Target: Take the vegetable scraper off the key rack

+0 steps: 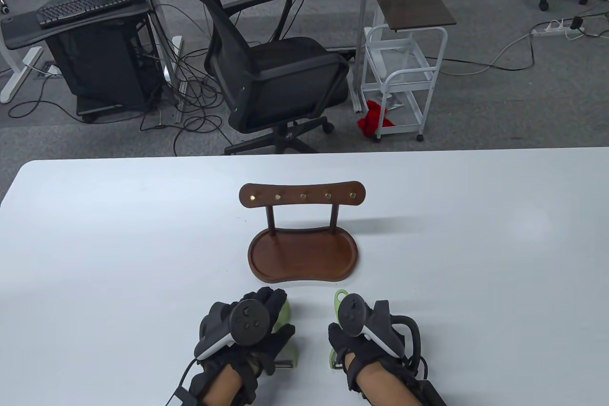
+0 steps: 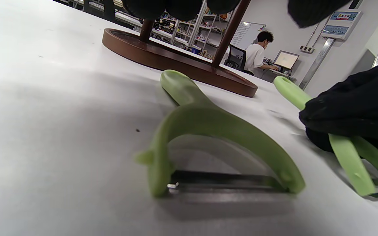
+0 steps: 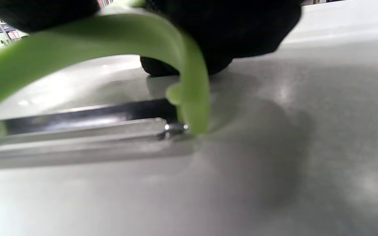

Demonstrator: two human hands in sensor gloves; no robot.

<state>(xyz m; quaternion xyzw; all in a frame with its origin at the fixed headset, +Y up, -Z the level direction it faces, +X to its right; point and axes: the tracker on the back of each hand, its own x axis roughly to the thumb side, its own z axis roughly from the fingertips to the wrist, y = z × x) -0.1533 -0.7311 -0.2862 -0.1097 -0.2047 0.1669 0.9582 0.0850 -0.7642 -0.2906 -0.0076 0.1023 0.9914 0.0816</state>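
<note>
The wooden key rack (image 1: 302, 195) stands mid-table with its brass hooks bare, above its oval base tray (image 1: 304, 253). Two green vegetable scrapers lie on the table in front of it. The left scraper (image 1: 284, 314) lies flat under my left hand (image 1: 278, 316); in the left wrist view it (image 2: 208, 121) lies free, with my fingertips (image 2: 182, 6) raised above it. My right hand (image 1: 340, 330) grips the handle of the right scraper (image 1: 338, 296); its blade (image 3: 77, 121) rests on the table, with my fingers (image 3: 228, 29) wrapped over the green frame (image 3: 110, 36).
The white table (image 1: 119, 244) stretches wide on both sides. Its far edge is behind the rack; beyond it are an office chair (image 1: 271, 73), a white cart (image 1: 404, 73) and cables on the floor.
</note>
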